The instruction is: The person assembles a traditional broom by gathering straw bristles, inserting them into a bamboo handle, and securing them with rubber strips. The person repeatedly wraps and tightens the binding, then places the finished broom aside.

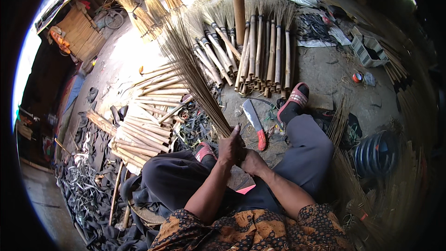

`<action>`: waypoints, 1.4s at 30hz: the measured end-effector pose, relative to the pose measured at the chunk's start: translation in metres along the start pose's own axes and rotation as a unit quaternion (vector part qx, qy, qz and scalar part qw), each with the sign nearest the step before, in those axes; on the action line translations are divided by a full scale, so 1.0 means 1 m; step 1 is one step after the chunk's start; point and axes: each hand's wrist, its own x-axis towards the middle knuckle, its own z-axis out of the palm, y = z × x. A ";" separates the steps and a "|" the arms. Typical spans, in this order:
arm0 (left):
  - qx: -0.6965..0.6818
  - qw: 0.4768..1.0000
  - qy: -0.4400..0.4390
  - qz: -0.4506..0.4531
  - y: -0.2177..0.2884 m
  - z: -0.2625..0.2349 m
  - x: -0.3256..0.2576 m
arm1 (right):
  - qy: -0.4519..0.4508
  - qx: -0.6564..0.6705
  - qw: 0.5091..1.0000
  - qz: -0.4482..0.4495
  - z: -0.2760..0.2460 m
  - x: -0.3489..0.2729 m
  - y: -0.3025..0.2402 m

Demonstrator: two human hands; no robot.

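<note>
My left hand (230, 149) is wrapped round a long bundle of thin, stiff broom bristles (197, 81), thumb pointing up along it. The bundle leans away to the upper left and fans out at its far end. Lower down, my right hand (254, 161) is closed at the base of the same bundle, against my left hand; its fingers partly hide the bundle's lower end. Both hands are over my lap, between my bent knees. Beyond them on the ground lies a machete (253, 121) with a pale blade and a red-wrapped handle.
Finished brooms with bamboo handles (260, 53) lie in rows ahead, by a bamboo post (238, 7). Cut bamboo tubes (144, 135) are piled at left, above black rubber strips (88, 186). A white crate (368, 49), a dark ribbed container (375, 154) and loose bristles (341, 121) are at right.
</note>
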 end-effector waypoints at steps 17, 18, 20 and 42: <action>-0.045 0.998 -0.036 0.030 0.028 0.014 -0.011 | 0.041 -0.050 0.998 -0.018 -0.020 -0.003 -0.005; -0.039 0.998 -0.014 0.051 0.029 0.017 -0.012 | 0.041 -0.087 0.995 0.016 -0.022 -0.006 -0.010; -0.093 0.995 -0.027 0.023 0.030 0.022 -0.017 | -0.006 -0.084 0.996 0.017 -0.030 -0.007 -0.020; -0.314 0.947 -0.032 0.065 0.060 0.066 -0.023 | 0.294 0.491 0.812 -0.113 -0.058 -0.012 -0.044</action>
